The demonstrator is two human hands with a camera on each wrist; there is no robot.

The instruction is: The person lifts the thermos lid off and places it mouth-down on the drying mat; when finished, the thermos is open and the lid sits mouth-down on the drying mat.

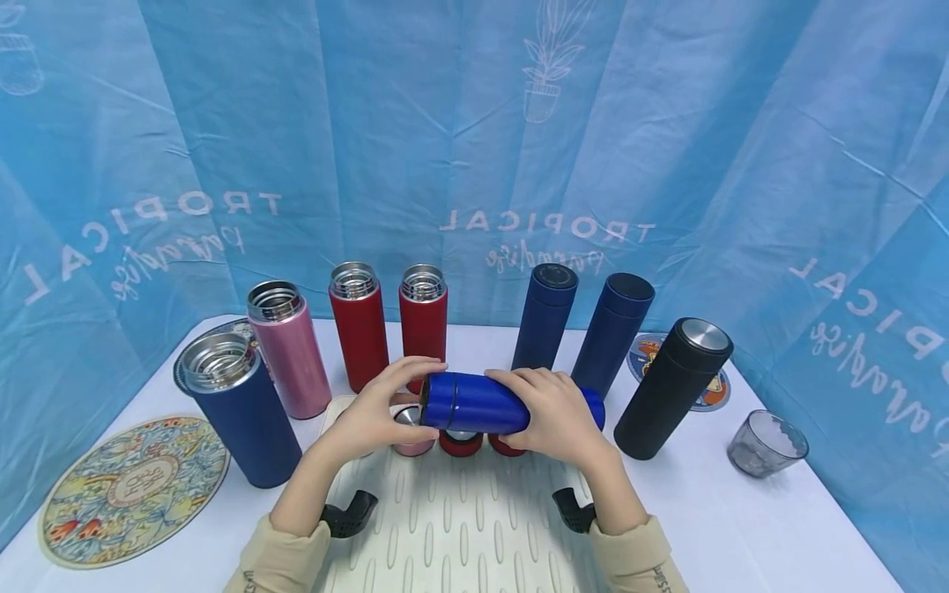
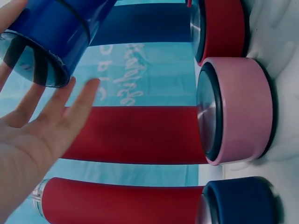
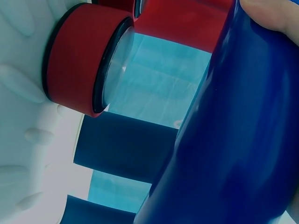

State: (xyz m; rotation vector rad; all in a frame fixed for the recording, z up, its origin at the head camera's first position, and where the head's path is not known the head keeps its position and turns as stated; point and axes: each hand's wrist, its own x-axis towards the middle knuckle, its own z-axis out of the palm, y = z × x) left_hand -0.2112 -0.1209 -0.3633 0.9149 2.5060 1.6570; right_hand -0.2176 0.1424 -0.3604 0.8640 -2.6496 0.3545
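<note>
Backdrop: blue curtain (image 1: 460,148) behind the white table (image 1: 749,527).
Blue bottle (image 1: 474,403): held up in front of you, above the pink lid (image 2: 243,109) and red lids (image 3: 77,58) along the mat (image 1: 463,548).
Long axis: lies across you, left to right, nearly level.
Ringed end: points left; the other end points right, slightly lower.
Right hand (image 1: 554,412): your fingers grasp the bottle's body.
Left hand (image 1: 381,412): your fingers spread around the ringed end; contact unclear.
</note>
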